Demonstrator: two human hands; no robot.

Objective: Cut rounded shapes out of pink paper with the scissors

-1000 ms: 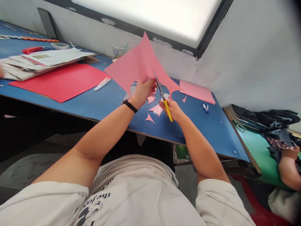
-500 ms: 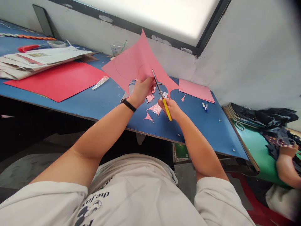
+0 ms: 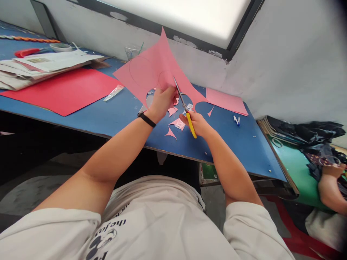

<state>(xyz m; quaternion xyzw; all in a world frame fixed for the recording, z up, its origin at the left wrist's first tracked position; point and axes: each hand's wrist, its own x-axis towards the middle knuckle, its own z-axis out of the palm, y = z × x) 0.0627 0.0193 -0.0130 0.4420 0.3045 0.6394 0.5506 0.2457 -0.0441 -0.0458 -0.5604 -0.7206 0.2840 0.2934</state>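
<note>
Raised above the table is a sheet of pink paper with drawn circles on it and round pieces cut out of its lower edge. My left hand is closed on that edge, pinching the paper. Yellow-handled scissors are in my right hand, fingers wrapped round the handles. Their blades point up and away, against the paper just right of my left fingers. Several pink paper scraps lie on the table below, beside a small printed packet.
On the blue table lie a stack of pink paper, a blue-and-white pen, red paper and folded newspapers. A plastic cup stands by the wall. Another person's arm is at the green table, right.
The view has shifted slightly. Both hands, the pink sheet and the scissors keep nearly the same places relative to each other.
</note>
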